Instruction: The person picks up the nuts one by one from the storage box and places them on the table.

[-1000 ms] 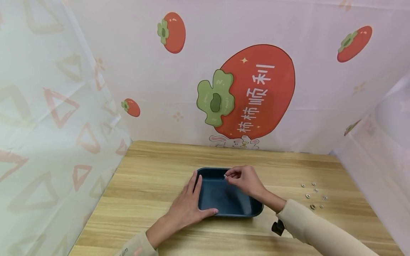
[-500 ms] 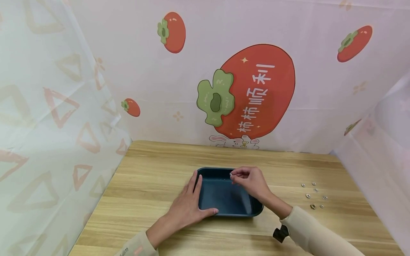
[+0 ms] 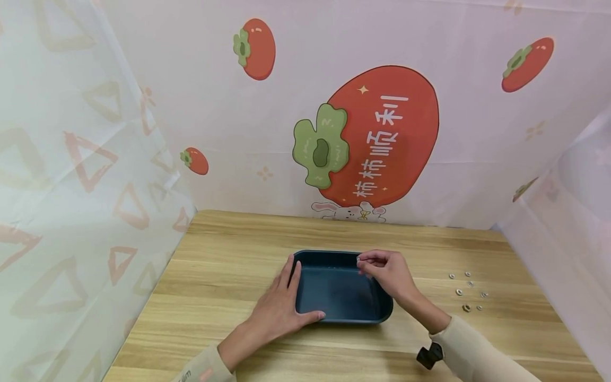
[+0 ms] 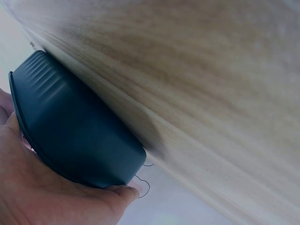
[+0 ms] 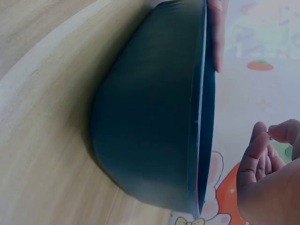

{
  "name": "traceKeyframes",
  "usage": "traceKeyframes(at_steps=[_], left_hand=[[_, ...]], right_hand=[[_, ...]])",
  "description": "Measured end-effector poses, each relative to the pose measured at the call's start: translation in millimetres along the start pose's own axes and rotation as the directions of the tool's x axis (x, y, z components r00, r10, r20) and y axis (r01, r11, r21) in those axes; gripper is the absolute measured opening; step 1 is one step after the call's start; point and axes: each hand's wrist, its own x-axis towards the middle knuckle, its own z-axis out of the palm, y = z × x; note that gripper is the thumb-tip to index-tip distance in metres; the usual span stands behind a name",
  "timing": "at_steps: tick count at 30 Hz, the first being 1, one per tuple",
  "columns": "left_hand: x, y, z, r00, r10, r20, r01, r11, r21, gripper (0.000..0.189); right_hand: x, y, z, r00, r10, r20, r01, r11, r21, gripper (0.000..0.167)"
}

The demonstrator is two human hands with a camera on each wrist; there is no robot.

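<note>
A dark blue rectangular tray (image 3: 334, 297) stands on the wooden table. My left hand (image 3: 281, 310) rests on its left side, fingers straight along the left rim and thumb on the near rim. Over the tray's far right part, my right hand (image 3: 387, 273) pinches a small silvery metal nut (image 3: 358, 259) between thumb and fingertips. In the right wrist view the fingertips nearly hide the nut, and the hand is above the tray's rim. Tiny glints show by the tray's far inner wall, too small to identify. Several metal nuts (image 3: 459, 292) lie scattered right of the tray.
Among the scattered nuts is a larger, darker one (image 3: 467, 307). The wooden table (image 3: 229, 265) meets a printed cloth backdrop (image 3: 229, 116) behind it. More cloth hangs along the left and right sides.
My right hand has moved to the right across the tray, toward its far right corner, with the nut still pinched. The left hand and tray stay in place.
</note>
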Motion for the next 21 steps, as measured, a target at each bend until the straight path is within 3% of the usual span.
traceKeyframes(at_steps=[12, 21], left_hand=[[-1.1, -1.1, 0.1, 1.0, 0.013, -0.011, -0.013, 1.0, 0.001, 0.128], [-0.9, -0.8, 0.1, 1.0, 0.013, -0.009, -0.013, 1.0, 0.004, 0.128]], right_hand=[[-11.8, 5, -22, 0.997, 0.059, -0.058, -0.059, 0.998, 0.0, 0.024], [-19.1, 15, -41, 0.991, 0.058, -0.117, -0.062, 0.998, -0.025, 0.022]])
